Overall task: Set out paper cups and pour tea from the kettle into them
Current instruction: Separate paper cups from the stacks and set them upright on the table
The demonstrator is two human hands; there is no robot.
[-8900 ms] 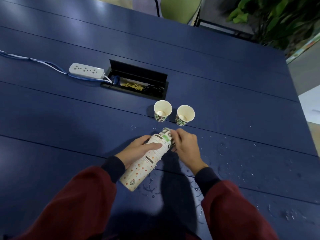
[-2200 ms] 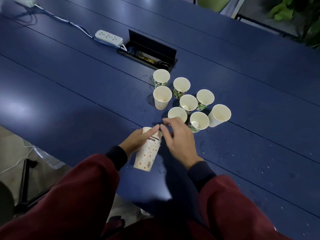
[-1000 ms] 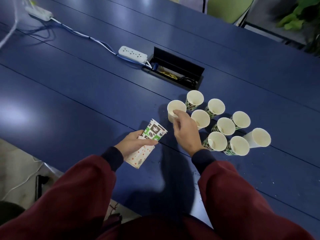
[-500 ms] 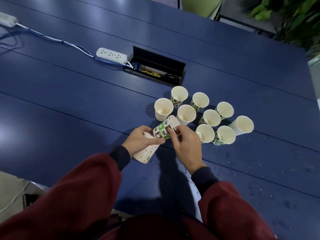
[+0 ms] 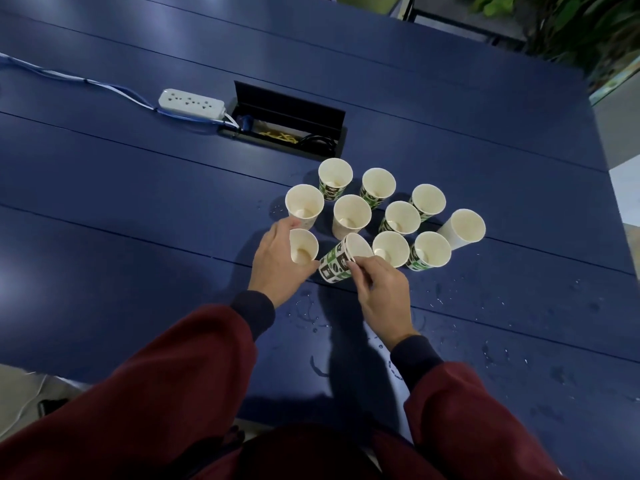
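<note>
Several paper cups stand open-side up in a cluster on the dark blue table (image 5: 138, 188). My left hand (image 5: 277, 265) grips a cup (image 5: 304, 247) at the cluster's near left corner. My right hand (image 5: 381, 296) pinches a tilted green-patterned cup (image 5: 341, 259) by its rim, just right of the left hand's cup. Other cups include one with a green print at the back (image 5: 335, 178) and a plain white one at the far right (image 5: 462, 228). No kettle is in view.
A white power strip (image 5: 191, 103) with a blue cable lies at the back left, beside an open black cable box (image 5: 287, 123) set into the table. Water drops dot the table near my hands and to the right. A plant (image 5: 571, 26) stands beyond the far right corner.
The short stack between my hands has come apart: my left hand now holds one cup upright at the cluster's near left, and my right holds the green-patterned cup separately.
</note>
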